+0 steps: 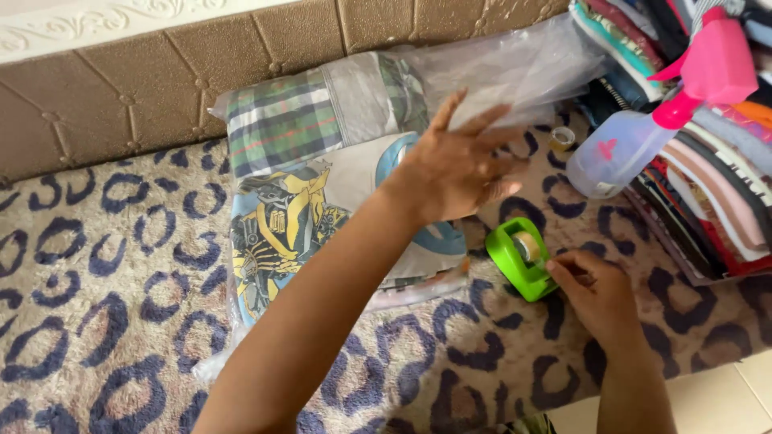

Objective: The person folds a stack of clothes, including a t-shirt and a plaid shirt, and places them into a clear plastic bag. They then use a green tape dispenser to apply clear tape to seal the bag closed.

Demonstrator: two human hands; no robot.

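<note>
Hovering spread and empty over the bagged shirt (322,201), the left hand (458,165) crosses far; right hand (595,293) pinches the dispenser (519,257) near the clothes stack's (708,185) edge; rug (104,305) lies left.

The left arm reaches far forward, bare and slanted up across the middle. The left hand (458,165) is open wide, palm down, with its fingers spread out and pointing up and to the right. The wrist is bent back a little. The right arm comes up from the bottom right corner and is bent in close. The right hand (599,293) is low and curled, with the back of the hand facing up. Its fingertips (556,268) are pinched together and point to the left. The two hands are near each other but apart.
</note>
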